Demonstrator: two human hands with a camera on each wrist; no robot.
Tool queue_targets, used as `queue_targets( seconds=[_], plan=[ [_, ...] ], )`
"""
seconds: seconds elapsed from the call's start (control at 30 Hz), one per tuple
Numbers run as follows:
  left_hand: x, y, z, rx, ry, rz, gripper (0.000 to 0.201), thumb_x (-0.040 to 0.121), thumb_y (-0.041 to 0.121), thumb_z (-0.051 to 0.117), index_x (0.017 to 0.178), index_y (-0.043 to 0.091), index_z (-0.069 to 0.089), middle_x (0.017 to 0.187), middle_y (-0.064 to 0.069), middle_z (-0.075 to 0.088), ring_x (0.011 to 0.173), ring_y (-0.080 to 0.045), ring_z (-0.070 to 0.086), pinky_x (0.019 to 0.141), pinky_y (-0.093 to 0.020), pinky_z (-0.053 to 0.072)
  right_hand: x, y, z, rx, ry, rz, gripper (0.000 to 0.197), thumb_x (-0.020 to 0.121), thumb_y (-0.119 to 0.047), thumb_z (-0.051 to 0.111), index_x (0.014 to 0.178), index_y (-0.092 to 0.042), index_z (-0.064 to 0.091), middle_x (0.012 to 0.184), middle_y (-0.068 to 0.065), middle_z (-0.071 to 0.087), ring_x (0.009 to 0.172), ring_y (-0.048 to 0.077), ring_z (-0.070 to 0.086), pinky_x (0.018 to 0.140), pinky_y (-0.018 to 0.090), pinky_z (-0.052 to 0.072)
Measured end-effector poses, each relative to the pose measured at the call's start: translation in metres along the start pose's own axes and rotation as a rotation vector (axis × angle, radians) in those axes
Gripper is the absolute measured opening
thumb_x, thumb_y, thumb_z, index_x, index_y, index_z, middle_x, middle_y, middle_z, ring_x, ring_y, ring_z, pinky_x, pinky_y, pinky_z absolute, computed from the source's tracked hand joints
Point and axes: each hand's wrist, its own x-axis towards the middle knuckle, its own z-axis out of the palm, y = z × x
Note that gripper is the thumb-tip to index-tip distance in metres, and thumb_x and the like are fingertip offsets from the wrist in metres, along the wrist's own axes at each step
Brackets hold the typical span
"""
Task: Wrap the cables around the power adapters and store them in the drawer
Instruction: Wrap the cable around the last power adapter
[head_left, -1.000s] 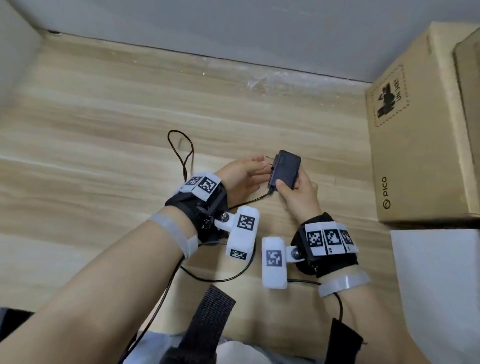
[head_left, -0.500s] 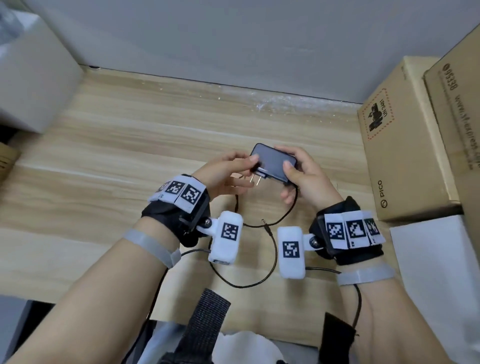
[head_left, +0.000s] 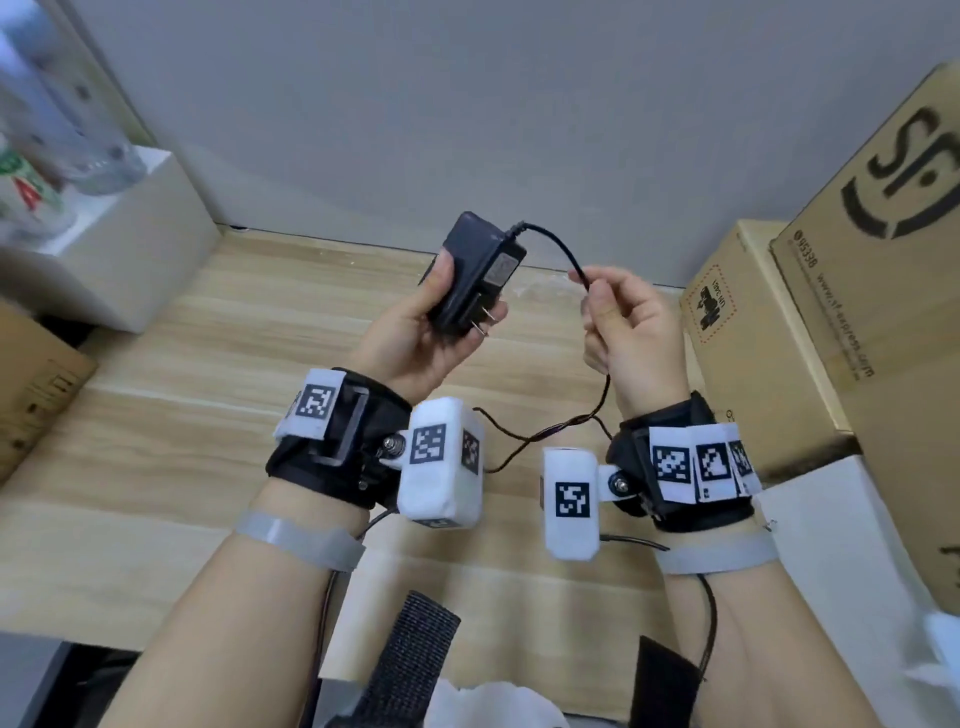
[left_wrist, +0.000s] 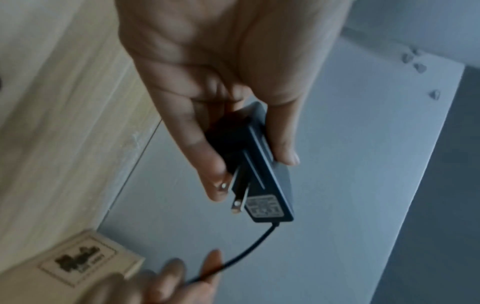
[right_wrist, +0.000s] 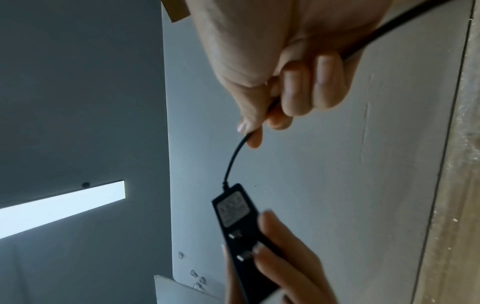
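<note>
Power adapter (head_left: 475, 275), long axis upright, is gripped by the left hand (head_left: 426, 332); its cable (head_left: 558, 247) arcs right into the right hand's (head_left: 631, 332) pinch.

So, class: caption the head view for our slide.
Left hand grips the power adapter; right hand pinches its cable.

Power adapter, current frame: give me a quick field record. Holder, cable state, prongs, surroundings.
adapter: black power adapter, lifted above the wooden desk
holder: left hand, grip around the lower body
prongs: two metal prongs, exposed, unfolded
cable: thin black cable leaves the adapter's top end, not yet wrapped
cable grip: right hand pinches it close to the adapter
cable slack: hangs below the right hand toward the wrists
surroundings: cardboard boxes at right
drawer: not in view
</note>
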Motion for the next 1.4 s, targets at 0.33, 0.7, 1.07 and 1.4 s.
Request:
queue_targets(
  seconds=[0.33, 0.7, 1.07, 1.4],
  plan=[
    [-0.006, 0.001, 0.018, 0.097, 0.007, 0.208, 0.029, 0.082, 0.007, 0.063, 0.108, 0.003, 0.051, 0.095, -0.01, 0.06, 0.078, -0.015, 0.065, 0.071, -0.027, 0.056, -0.015, 0.016, 0.037, -0.456, -0.146, 0.071, 0.036, 0.095, -0.016, 0.042, 0.067, -0.034, 0.056, 0.052, -0.006, 0.043, 0.048, 0.005, 0.039, 0.056, 0.025, 0.034],
    [0.003, 0.007, 0.008, 0.516, 0.042, 0.33, 0.03, 0.074, -0.007, 0.068, 0.091, 0.012, 0.051, 0.083, -0.003, 0.056, 0.072, -0.013, 0.059, 0.063, -0.021, 0.055, -0.013, 0.001, 0.038, -0.647, -0.285, 0.045, 0.025, 0.092, -0.024, 0.052, 0.081, -0.014, 0.073, 0.046, -0.02, 0.052, 0.054, -0.01, 0.048, 0.058, 0.008, 0.033],
    [0.013, 0.014, -0.007, 1.234, -0.084, 0.344, 0.04, 0.058, 0.0, 0.083, 0.088, 0.016, 0.062, 0.083, -0.004, 0.065, 0.076, -0.015, 0.059, 0.063, -0.021, 0.047, -0.014, -0.014, 0.028, -0.776, -0.326, -0.076, 0.01, 0.075, -0.029, 0.073, 0.071, -0.02, 0.074, 0.058, -0.01, 0.062, 0.058, 0.001, 0.053, 0.06, 0.017, 0.04],
    [-0.003, 0.023, -0.011, 0.906, -0.489, 0.062, 0.047, 0.054, -0.003, 0.083, 0.089, 0.02, 0.062, 0.081, -0.003, 0.068, 0.07, -0.009, 0.064, 0.062, -0.018, 0.052, 0.013, -0.001, -0.003, -0.695, -0.21, -0.09, 0.022, 0.083, -0.019, 0.066, 0.065, -0.032, 0.064, 0.061, -0.017, 0.06, 0.062, -0.004, 0.052, 0.067, 0.016, 0.039]
  ],
)
